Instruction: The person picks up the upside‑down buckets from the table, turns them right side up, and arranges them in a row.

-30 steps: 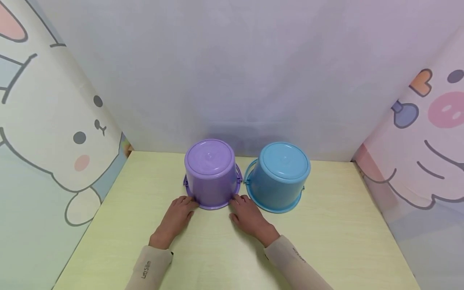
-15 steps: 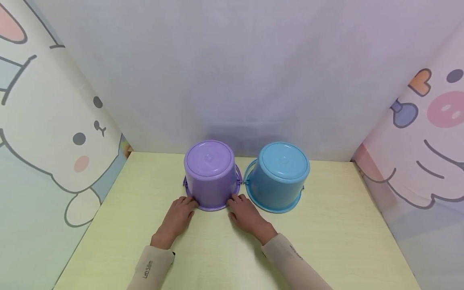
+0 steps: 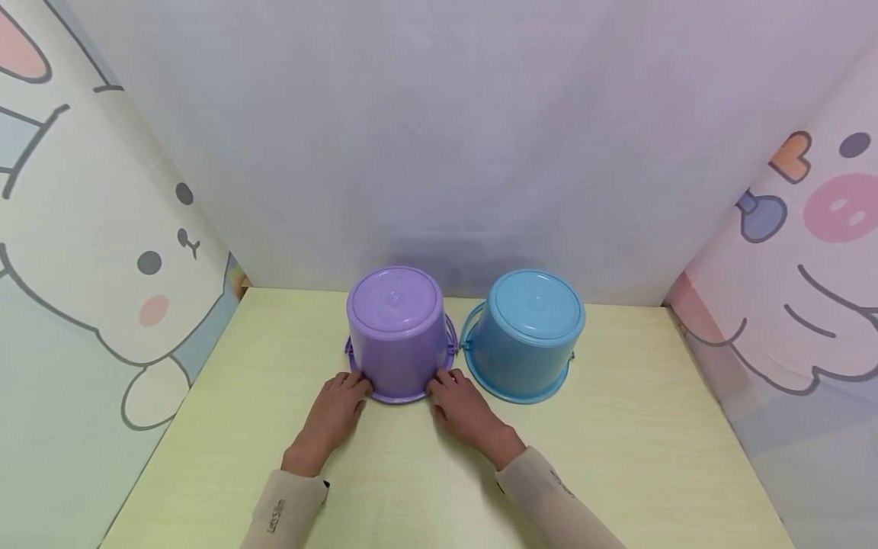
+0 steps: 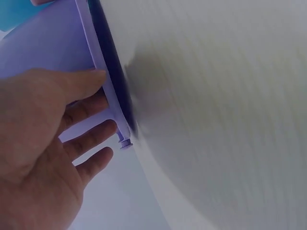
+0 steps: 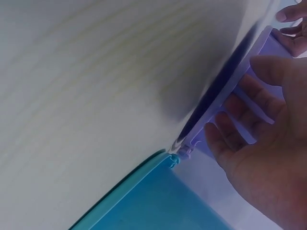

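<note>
An upside-down purple bucket [image 3: 398, 335] stands in the middle of the table, its base facing up. My left hand [image 3: 336, 404] holds its rim at the front left, thumb and fingertips at the edge in the left wrist view. At the front right, my right hand [image 3: 466, 408] holds the same rim in like manner. Both wrist views show a dark gap between the purple rim [image 4: 98, 52] and the table, so the near edge is a little raised. Close on the right, a blue bucket [image 3: 528, 343] also stands upside down.
The pale wooden table [image 3: 638, 442] runs back to a grey-white backdrop [image 3: 439, 137]. Cartoon-printed sheets flank it, a rabbit [image 3: 103, 229] on the left and a pig [image 3: 823, 252] on the right. The buckets' handle sides lie close together.
The purple bucket's front rim has risen slightly and shifted a little toward me. Both hands have stayed at the rim, with only small shifts. The blue bucket stays in place.
</note>
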A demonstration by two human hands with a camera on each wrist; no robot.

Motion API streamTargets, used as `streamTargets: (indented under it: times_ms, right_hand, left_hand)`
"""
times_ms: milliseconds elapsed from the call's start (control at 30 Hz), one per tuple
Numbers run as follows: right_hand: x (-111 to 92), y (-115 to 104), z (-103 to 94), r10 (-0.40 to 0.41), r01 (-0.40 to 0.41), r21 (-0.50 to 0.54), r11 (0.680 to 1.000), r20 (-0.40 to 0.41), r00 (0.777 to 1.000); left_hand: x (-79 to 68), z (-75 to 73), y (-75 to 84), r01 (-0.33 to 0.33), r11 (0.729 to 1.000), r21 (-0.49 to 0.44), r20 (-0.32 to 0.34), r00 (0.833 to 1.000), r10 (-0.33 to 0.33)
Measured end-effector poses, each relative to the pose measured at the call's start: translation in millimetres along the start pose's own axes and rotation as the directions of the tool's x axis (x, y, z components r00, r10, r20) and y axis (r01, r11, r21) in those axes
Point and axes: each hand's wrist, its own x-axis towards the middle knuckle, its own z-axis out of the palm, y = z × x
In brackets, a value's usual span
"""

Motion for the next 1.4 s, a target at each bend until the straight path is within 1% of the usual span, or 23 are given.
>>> streamTargets:
  times_ms: [167, 367, 467, 533, 633, 733, 967, 1167, 1400]
  right_hand:
    - [-2, -1, -3.2, -0.012, 0.012, 0.0, 1.0, -0.015, 1.0]
    - [-4, -3, -8.6, -0.033, 0.031, -0.02, 0.999, -0.083, 0.996]
    - [-4, -4, -12.5, -0.032, 0.031, -0.009, 0.999, -0.113, 0.993]
    - [-4, -5, -14.9, -0.023, 0.024, 0.005, 1.0, -0.121, 0.992]
    - [-5, -5, -17.9, -0.004, 0.008, 0.031, 0.999, -0.127, 0.992]
    - [-5, -6, -20.6, 0.007, 0.001, 0.053, 0.999, -0.144, 0.99]
    - [-5, -6, -22.7, 0.0, 0.018, 0.076, 0.997, -0.227, 0.974]
    - [-5, -6, -27.2, -0.005, 0.038, 0.107, 0.994, -0.291, 0.957]
    - [-5, -8, -32.0, 0.004, 0.032, 0.108, 0.994, -0.315, 0.949]
  left_hand:
    - [0.2, -1.3, -0.5, -0.014, 1.0, 0.009, -0.007, 1.0, 0.014]
    - [1.2, -2.8, 0.5, -0.019, 1.0, 0.014, -0.027, 0.999, 0.02]
    - [1.9, -3.8, 0.9, -0.024, 1.0, 0.006, -0.051, 0.998, 0.024]
    - [2.4, -3.9, 0.8, -0.034, 0.999, 0.004, -0.079, 0.996, 0.034]
    - [3.4, -4.6, 1.1, -0.056, 0.998, 0.002, -0.123, 0.991, 0.056]
    - [5.1, -6.2, 1.8, -0.071, 0.997, 0.001, -0.153, 0.986, 0.07]
    - [7.7, -11.0, 3.7, -0.077, 0.997, -0.021, -0.188, 0.98, 0.071]
    - [7.8, -15.1, 4.1, -0.101, 0.994, -0.034, -0.227, 0.97, 0.091]
    - [8.0, -20.2, 5.1, -0.14, 0.988, -0.066, -0.251, 0.961, 0.119]
